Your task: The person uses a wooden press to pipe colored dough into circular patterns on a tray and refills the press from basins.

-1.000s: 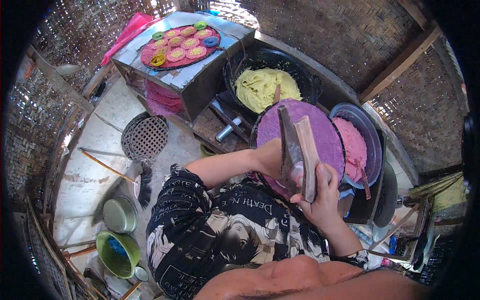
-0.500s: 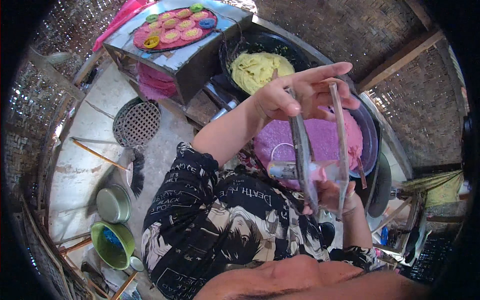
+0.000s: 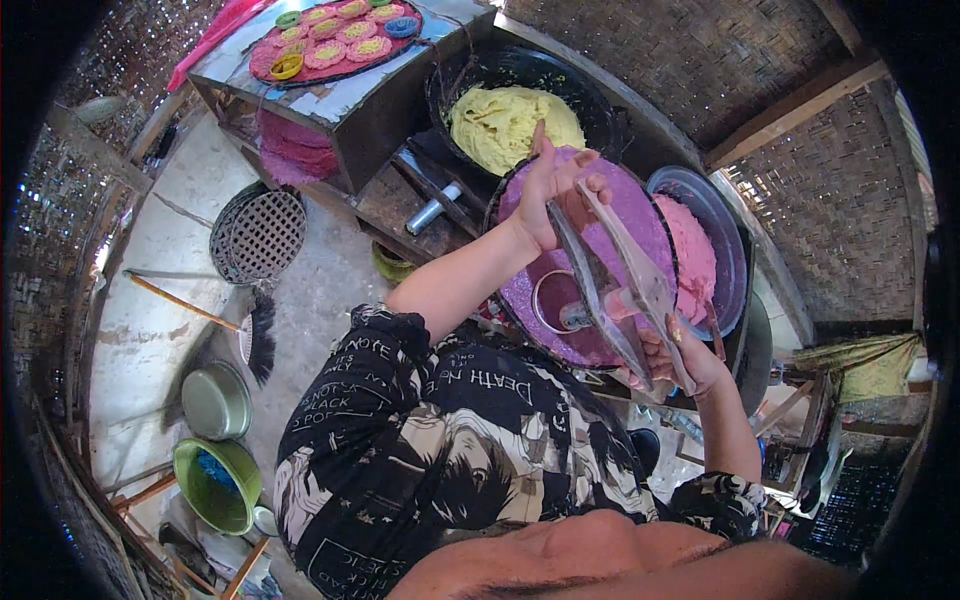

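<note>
My left hand [image 3: 562, 192] curls around the upper ends of a dough press made of two flat wooden bars, one dark bar [image 3: 590, 285] and one paler bar [image 3: 637, 250]. At the lower ends, the fingers of my right hand [image 3: 692, 352] close on the same bars. A short clear tube [image 3: 574, 317] sits between the bars, with pink dough [image 3: 621, 303] at it. Beneath the press lies a round purple tray [image 3: 643, 205] with a dark rim. A thin pale ring [image 3: 536, 300] shows on its surface, by the tube.
Yellow dough [image 3: 510, 128] fills a black basin behind, and pink dough [image 3: 683, 245] a blue-grey tub [image 3: 738, 260] at right. Flower-shaped pieces [image 3: 323, 53] lie on a round tray atop a box [image 3: 400, 80]. Baskets [image 3: 258, 235], a broom [image 3: 262, 340] and basins [image 3: 217, 400] stand at left.
Both hands and the press have moved lower and closer over the purple tray. My left fingers, spread before, now wrap the bars. The tray shows more fully, and the view has shifted slightly.
</note>
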Motion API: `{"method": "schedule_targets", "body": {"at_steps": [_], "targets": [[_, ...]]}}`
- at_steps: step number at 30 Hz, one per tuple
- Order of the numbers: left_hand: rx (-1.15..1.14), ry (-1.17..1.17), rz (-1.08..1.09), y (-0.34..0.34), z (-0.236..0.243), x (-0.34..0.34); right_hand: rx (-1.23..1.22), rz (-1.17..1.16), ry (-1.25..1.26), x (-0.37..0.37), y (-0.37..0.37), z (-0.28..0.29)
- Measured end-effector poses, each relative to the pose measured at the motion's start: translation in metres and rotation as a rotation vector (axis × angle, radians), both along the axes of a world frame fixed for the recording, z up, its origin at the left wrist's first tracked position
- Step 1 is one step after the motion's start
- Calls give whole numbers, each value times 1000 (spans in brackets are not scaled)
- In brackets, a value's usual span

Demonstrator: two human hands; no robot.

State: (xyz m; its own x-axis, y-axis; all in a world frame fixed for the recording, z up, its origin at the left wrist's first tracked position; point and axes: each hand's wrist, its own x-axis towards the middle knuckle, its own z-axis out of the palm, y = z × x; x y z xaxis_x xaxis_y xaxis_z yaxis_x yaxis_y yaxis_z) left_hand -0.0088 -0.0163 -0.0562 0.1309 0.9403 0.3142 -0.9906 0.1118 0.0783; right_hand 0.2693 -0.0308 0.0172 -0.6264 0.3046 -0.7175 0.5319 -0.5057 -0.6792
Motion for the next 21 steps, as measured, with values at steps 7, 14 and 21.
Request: {"method": "schedule_targets", "body": {"at_steps": [7, 14, 21], "targets": [[-18, 50, 39, -11, 7, -20, 88, -59, 6, -20, -13, -1], [16, 89, 102, 2, 14, -38, 432, 49, -122, -31, 9, -5], [-63, 79, 108, 12, 4, -14, 514, -9, -118, -25, 4, 16]]}}
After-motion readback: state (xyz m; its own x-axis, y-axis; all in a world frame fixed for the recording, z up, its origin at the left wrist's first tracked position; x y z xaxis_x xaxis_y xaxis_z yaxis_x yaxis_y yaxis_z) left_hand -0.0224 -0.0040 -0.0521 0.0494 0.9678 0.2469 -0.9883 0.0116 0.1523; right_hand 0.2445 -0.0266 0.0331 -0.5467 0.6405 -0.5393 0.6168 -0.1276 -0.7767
